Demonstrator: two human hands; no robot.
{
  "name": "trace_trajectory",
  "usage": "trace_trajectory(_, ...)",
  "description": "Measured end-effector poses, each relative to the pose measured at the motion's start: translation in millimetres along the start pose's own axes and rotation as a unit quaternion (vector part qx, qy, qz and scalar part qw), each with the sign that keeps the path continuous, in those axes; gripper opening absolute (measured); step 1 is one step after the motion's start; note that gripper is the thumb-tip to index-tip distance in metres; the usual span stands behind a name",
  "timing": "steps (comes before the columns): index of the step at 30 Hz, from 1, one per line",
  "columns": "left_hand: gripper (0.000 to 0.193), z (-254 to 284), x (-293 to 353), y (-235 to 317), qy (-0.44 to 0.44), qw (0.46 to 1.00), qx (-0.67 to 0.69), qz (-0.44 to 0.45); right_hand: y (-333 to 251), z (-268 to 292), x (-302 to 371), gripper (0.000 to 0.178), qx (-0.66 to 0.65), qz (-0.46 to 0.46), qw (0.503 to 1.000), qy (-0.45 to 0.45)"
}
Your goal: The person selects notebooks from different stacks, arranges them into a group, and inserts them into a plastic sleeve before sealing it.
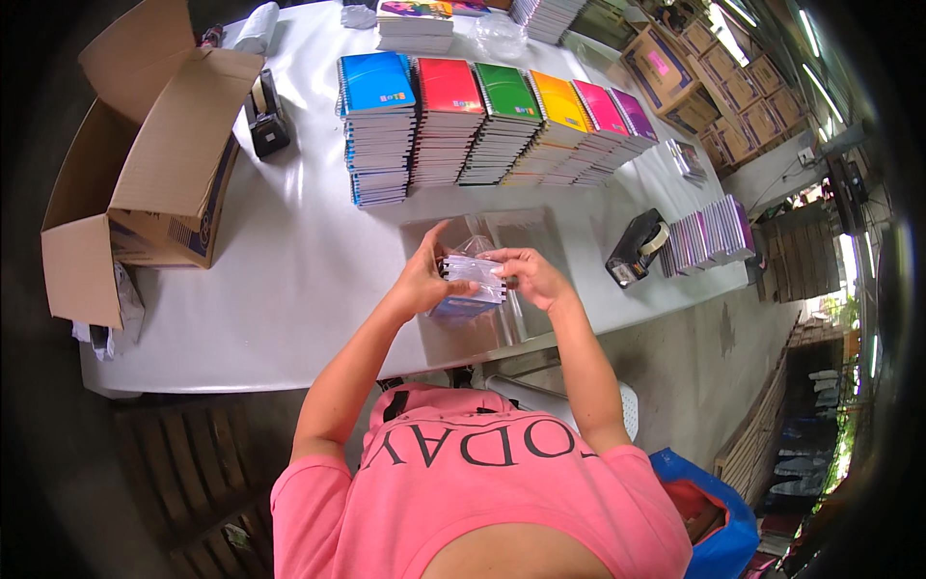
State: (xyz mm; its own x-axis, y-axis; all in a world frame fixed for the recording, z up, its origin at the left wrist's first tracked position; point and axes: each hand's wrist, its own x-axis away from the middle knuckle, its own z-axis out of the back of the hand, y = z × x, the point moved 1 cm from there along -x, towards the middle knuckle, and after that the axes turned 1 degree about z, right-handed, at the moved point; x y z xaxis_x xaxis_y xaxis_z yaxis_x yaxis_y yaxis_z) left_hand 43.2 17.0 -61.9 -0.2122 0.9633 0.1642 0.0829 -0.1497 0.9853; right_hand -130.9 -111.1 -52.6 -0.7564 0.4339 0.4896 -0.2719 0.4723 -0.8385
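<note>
Gripping a small notebook bundle with the left fingers, wrapped round its left side and front. Closed on the same bundle at its right end with the right fingers; cannot tell whether on film or on paper there. On the bundle, white page edges above, blue lower down, and clear film just behind.

Beneath the bundle, near the middle of the near edge of the surface, clear plastic sheets spread flat. Beyond these, lined up from left toward the right edge, spiral notebooks in a blue stack, a red stack, a green stack, a yellow stack, a pink stack and a purple stack.

Between the sheets and the right edge, a black tape dispenser; just beside it, by the near right corner, a row of purple-and-white books. Farther up the right edge, a small pack.

Along the far edge, a pile with colourful covers, then crumpled clear plastic, then a white-edged pile.

Toward the left edge, a second tape dispenser; close by that edge, an open cardboard box, flaps spread. Past the right edge, off the surface, piled cartons.
</note>
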Motion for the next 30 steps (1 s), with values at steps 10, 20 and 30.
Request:
trace_trajectory(10, 0.110, 0, -5, -9, 0.025, 0.995, -0.094, -0.009, -70, -2, 5, 0.036, -0.156, 0.288, 0.944, 0.051)
trace_trajectory(20, 0.109, 1, -12, -18, 0.006, 0.997, -0.081, -0.011, -12, -8, -13, 0.020, 0.067, 0.066, 0.993, 0.072)
trace_trajectory(30, 0.058, 5, -17, -17, 0.001, 0.996, -0.084, 0.016, -23, -37, 19, 0.046, 0.076, 0.256, 0.950, 0.162)
